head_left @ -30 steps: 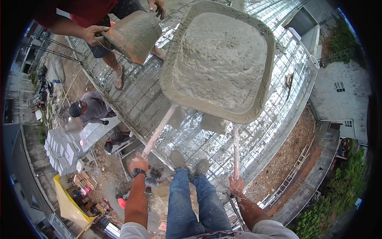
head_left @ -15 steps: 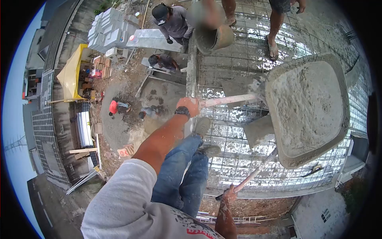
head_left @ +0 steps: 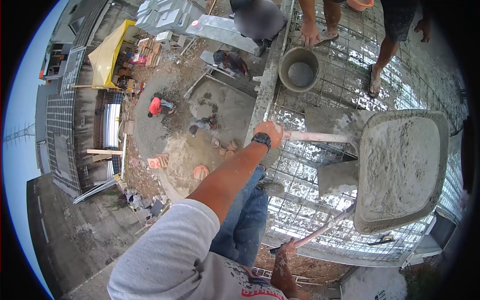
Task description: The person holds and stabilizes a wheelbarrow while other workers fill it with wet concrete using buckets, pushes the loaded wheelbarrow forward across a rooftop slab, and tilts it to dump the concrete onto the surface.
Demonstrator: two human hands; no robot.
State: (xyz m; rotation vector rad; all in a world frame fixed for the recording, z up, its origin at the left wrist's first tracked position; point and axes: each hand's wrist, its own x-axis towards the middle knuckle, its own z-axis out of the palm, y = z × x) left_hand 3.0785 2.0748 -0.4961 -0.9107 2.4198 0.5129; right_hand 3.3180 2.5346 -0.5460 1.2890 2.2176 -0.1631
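A wheelbarrow (head_left: 402, 167) full of wet grey concrete stands at the right on the wire mesh. My left hand (head_left: 270, 134) is wrapped round the end of its upper handle (head_left: 317, 136), a dark band on the wrist. Lower down, my right hand (head_left: 287, 248) grips the other handle (head_left: 325, 227), whose dark end sticks out past the fingers. Above the upper handle, a co-worker's hand (head_left: 310, 33) is at the rim of a grey bucket (head_left: 299, 70), which has some grey material inside.
Rebar mesh (head_left: 295, 172) covers the deck, with a concrete edge (head_left: 265, 95) along its left side. A co-worker's sandalled foot (head_left: 374, 82) is near the wheelbarrow. Far below are people, a mixing area (head_left: 220, 105) and a yellow tarp (head_left: 107, 57). A trowel (head_left: 382, 241) lies at the lower right.
The view has swung left, so the wheelbarrow appears farther right. The co-worker's bucket, earlier held tilted, now has its opening facing up. Both my hands have stayed on the handles.
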